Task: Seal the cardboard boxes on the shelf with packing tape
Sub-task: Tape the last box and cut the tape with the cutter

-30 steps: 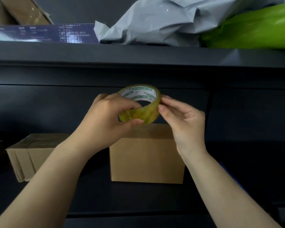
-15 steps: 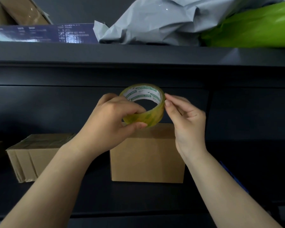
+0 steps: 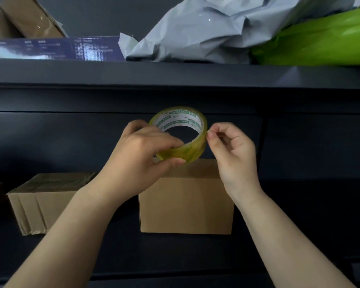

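The tape roll (image 3: 180,135) is gripped in the left hand (image 3: 137,161), its hole tilted up toward the viewer. The right hand (image 3: 231,150) pinches at its right edge, probably hunting the loose end. The cardboard box (image 3: 186,204) sits on the shelf (image 3: 175,256) right below both hands.

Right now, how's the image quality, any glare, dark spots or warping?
Head view: glare on the blue printed box and grey wrapping; the lower shelf sits in deep shadow; the shelf edge bows from wide-angle distortion; the tape roll and cardboard box stay readable.
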Demonstrator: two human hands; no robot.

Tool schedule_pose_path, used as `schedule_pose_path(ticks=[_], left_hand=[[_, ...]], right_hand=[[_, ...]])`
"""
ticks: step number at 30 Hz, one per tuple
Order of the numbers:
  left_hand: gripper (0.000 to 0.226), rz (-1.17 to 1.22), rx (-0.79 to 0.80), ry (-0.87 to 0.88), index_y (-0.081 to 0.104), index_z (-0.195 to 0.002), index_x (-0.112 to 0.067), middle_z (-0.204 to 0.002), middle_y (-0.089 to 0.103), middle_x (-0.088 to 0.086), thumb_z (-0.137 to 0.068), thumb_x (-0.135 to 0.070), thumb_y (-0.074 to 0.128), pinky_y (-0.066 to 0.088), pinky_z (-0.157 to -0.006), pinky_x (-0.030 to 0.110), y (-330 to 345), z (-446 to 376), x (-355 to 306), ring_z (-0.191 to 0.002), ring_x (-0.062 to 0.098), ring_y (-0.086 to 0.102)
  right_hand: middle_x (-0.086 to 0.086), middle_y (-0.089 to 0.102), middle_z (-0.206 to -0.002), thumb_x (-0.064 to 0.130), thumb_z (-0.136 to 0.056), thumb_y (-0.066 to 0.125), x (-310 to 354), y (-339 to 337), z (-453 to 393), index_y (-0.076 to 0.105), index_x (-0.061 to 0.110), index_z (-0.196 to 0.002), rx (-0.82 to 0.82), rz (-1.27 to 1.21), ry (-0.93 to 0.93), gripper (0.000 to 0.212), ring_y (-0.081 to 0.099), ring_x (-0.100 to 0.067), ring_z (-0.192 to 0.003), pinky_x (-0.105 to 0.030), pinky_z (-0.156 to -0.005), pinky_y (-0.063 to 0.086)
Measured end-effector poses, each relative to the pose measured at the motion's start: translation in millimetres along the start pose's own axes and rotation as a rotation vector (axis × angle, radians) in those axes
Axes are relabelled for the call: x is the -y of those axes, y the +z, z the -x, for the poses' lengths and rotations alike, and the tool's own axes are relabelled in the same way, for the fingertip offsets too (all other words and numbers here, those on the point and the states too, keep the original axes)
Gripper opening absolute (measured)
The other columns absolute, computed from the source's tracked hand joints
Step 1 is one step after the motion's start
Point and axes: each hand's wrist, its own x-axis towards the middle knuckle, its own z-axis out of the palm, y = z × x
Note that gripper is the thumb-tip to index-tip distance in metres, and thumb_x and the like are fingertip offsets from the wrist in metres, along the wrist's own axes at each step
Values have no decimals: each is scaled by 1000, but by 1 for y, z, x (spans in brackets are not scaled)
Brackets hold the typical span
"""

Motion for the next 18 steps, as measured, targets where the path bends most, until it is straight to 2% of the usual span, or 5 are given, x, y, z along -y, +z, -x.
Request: schedule_pose_path(ticks=[3,6,10,13,18], left_hand=[[24,-25,-2,9,71,-87,-14,-79,69,-8,-74,-33,67,35,-89,38,-2,0,1,-77,10,57],[27,-57,-14,22,71,-87,-13,-76,68,-6,-76,-35,61,37,-88,40,0,0,-2,-73,16,61],[28,-52,-45,24,72,-87,-11,-76,69,-5,-77,-33,59,40,-88,45,4,3,-4,-73,19,63],[27,-44,-60,26,72,-87,-11,-77,68,-6,-78,-33,59,42,-89,47,6,4,-6,-74,17,62],[26,-39,-71,39,71,-87,-11,-77,68,-6,-78,-33,60,39,-91,45,11,5,-6,-77,12,58]], right_hand=[[13,60,-86,17,-85,58,0,1,1,60,24,-92,-48,-23,-8,11,58,3,-82,-13,-75,45],[10,65,-100,16,-85,61,0,3,5,64,26,-107,-102,-18,-68,24,61,-4,-99,-17,-84,47],[12,71,-97,23,-81,67,-1,6,12,72,34,-94,-209,-40,-109,18,64,-11,-101,-21,-85,49],[14,71,-96,25,-79,67,0,7,15,72,33,-94,-241,-27,-148,17,65,-13,-98,-24,-83,51],[6,68,-88,11,-80,67,2,1,13,70,24,-88,-196,-76,-134,15,64,-7,-88,-17,-76,49]])
